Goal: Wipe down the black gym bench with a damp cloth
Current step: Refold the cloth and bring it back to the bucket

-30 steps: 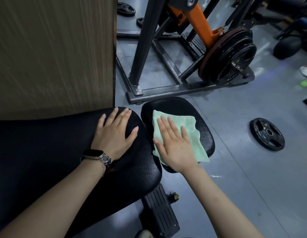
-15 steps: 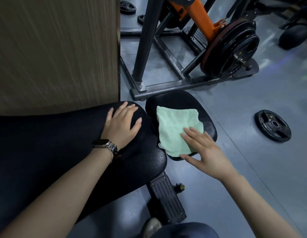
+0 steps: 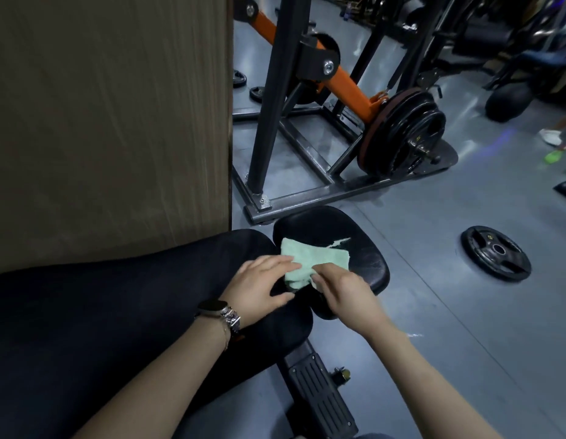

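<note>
The black gym bench has a long back pad [image 3: 116, 312] at the left and a smaller seat pad [image 3: 357, 242] to its right. A light green cloth [image 3: 319, 258] lies bunched on the seat pad's near left part. My right hand [image 3: 341, 286] grips the cloth's near edge with curled fingers. Wearing a watch at the wrist, my left hand [image 3: 259, 286] reaches across the gap between the pads, and its straight fingers touch the cloth's left edge. A pale streak shows on the seat pad just beyond the cloth.
A wood-grain panel [image 3: 110, 122] stands right behind the back pad. A steel machine frame [image 3: 307, 204] with an orange arm and stacked weight plates [image 3: 405, 134] sits beyond the seat. A loose plate [image 3: 495, 253] lies on the grey floor at right. The bench's ribbed footplate [image 3: 319, 397] is below.
My left hand left the back pad and moved right to the cloth. My right hand went from flat to gripping the cloth, which is now bunched up and smaller.
</note>
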`<act>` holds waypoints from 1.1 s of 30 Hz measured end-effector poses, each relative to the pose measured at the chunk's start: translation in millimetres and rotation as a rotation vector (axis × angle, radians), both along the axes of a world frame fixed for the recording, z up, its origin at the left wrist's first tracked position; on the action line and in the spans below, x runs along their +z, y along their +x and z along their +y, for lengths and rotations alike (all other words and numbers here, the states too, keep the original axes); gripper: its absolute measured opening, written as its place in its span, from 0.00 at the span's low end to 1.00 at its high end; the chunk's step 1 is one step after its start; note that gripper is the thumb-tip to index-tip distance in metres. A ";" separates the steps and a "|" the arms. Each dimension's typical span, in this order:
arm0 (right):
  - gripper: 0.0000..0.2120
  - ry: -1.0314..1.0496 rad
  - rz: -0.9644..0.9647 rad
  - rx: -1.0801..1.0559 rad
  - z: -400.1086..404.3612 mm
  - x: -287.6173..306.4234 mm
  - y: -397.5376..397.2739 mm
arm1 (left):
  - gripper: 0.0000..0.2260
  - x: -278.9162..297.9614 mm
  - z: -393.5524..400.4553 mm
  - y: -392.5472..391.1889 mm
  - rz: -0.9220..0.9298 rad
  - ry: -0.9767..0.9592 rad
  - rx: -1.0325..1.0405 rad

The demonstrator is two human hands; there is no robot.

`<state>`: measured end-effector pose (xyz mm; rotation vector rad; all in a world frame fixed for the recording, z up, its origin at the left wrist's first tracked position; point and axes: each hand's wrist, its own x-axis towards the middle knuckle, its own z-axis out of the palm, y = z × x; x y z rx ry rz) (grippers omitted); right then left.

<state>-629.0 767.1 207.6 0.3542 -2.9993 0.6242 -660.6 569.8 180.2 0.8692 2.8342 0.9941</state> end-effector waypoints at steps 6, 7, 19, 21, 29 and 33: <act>0.08 -0.334 -0.147 0.075 -41.0 61.4 7.3 | 0.08 75.6 -39.1 22.2 -0.064 0.266 0.086; 0.08 -0.363 -0.153 0.096 -48.7 70.6 9.9 | 0.06 88.2 -48.8 28.6 -0.111 0.296 0.093; 0.09 -0.462 -0.111 0.384 -156.7 205.0 66.1 | 0.14 226.3 -163.5 126.4 -0.156 0.448 0.257; 0.09 -0.490 -0.094 0.405 -169.8 226.7 76.6 | 0.15 248.5 -172.2 141.2 -0.069 0.468 0.303; 0.09 -0.566 -0.070 0.475 -207.4 301.3 123.4 | 0.22 328.3 -198.9 188.6 -0.067 0.573 0.377; 0.09 -0.594 -0.131 0.575 -210.1 327.7 137.5 | 0.24 353.6 -206.2 212.7 0.061 0.607 0.452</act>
